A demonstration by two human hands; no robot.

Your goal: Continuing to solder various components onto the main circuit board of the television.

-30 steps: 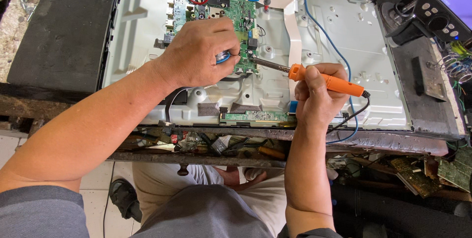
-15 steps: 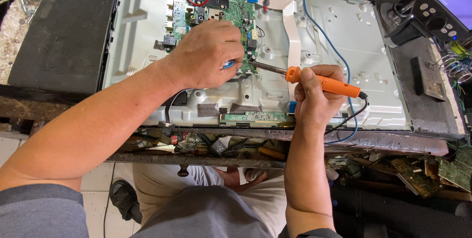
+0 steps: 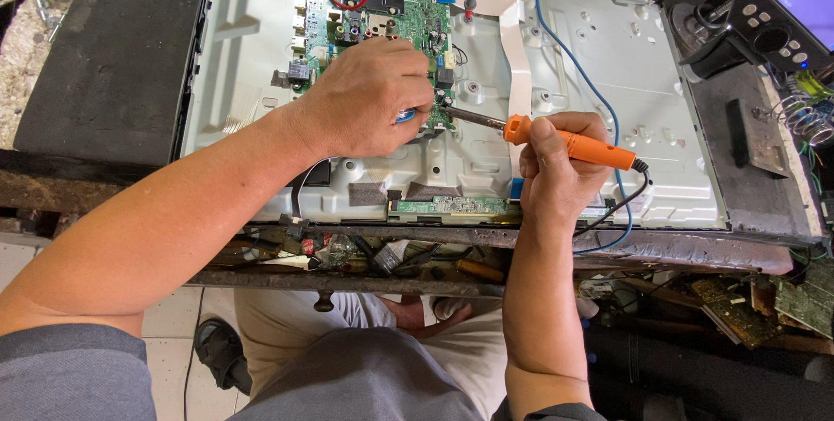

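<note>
Dark flat bench, far left: bare slab.

Pale metal back panel of a flat screen, lying open like a shallow tray: holds the green circuit board, red and blue wires, a white ribbon cable.

Left hand: grip pressed together on something small and blue at the board's near edge.

Right hand: grip pinching the orange-handled soldering iron, tip at the board.

Step, as judged: soldering a joint; next calls for a steady tip.

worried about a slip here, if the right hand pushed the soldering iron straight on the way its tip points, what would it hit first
Most likely the left hand, whose fingers sit right at the tip of the soldering iron held by the right hand, over the green circuit board. Depth is unclear, so it may touch the board first.
</note>
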